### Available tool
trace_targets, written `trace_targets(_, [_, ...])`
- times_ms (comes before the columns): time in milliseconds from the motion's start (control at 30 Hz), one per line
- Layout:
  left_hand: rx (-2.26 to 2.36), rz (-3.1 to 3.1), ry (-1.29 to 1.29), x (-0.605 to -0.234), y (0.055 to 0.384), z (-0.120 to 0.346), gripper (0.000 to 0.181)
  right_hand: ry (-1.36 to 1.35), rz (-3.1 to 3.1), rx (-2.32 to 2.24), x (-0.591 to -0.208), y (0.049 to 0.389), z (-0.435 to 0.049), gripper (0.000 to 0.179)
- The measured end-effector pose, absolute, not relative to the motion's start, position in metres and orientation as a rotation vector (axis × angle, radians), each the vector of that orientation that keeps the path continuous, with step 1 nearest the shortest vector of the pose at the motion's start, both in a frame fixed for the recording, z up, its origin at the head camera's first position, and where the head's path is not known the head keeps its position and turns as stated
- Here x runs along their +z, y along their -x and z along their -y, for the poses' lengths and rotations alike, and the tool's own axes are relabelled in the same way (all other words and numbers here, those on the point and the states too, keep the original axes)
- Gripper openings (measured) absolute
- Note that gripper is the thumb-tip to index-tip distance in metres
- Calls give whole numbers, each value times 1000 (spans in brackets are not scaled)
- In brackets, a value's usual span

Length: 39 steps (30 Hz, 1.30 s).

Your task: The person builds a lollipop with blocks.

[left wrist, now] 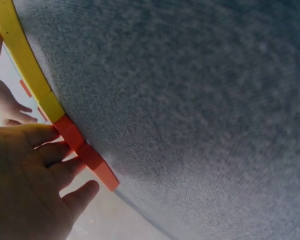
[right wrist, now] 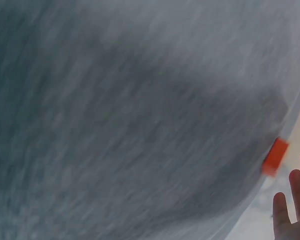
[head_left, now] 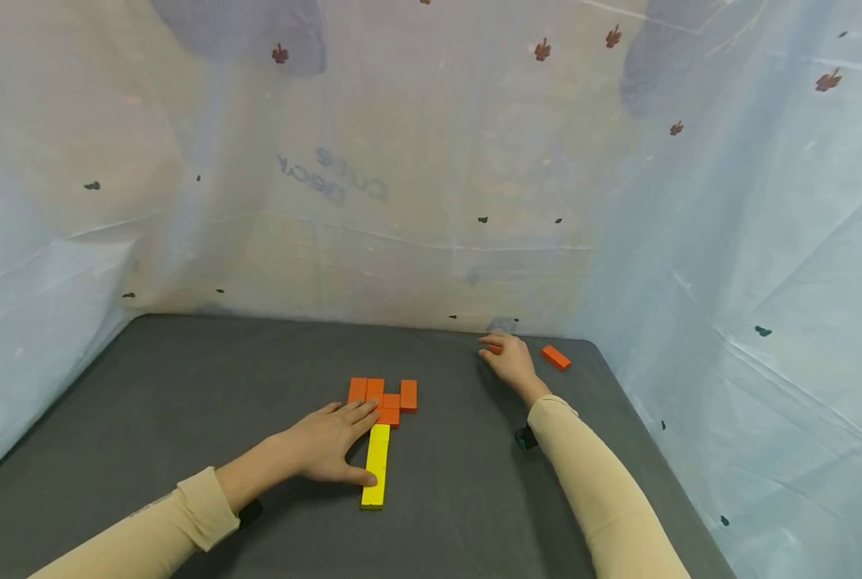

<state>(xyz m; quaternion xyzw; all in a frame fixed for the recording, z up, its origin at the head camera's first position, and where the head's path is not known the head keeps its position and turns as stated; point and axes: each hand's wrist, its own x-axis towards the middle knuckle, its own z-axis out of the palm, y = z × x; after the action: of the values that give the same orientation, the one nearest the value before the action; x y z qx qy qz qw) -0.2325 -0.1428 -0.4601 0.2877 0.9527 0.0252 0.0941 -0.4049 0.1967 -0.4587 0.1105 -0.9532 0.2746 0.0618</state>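
My left hand (head_left: 330, 444) lies spread over the blocks, fingertips on several orange blocks (head_left: 390, 416) and thumb at a long yellow strip (head_left: 375, 474). The left wrist view shows its fingers along the side of the orange pieces (left wrist: 92, 156), which meet the yellow strip (left wrist: 22, 52) end to end. Farther back on the right, my right hand (head_left: 512, 362) reaches over an orange block (head_left: 496, 349), seen between its fingers and thumb. In the right wrist view, an orange block (right wrist: 275, 157) sits just beyond its straight fingers (right wrist: 299, 192).
Another orange block (head_left: 556, 357) lies to the right of my right hand, near the table's back right corner. The dark grey tabletop (head_left: 445, 498) ends at a pale plastic sheet (head_left: 402, 185) hanging behind and at both sides.
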Motion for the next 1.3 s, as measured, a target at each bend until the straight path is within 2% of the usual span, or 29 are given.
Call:
trace_targets(433, [106, -2826, -860, -461, 232, 143, 107, -201, 2940, 709, -470, 414, -221, 36])
trace_targets(900, [75, -2820, -857, -460, 232, 142, 108, -214, 2964, 700, -468, 410, -223, 33])
trace_targets(1300, [57, -2827, -881, -459, 231, 143, 107, -433, 2884, 730, -453, 391, -208, 31])
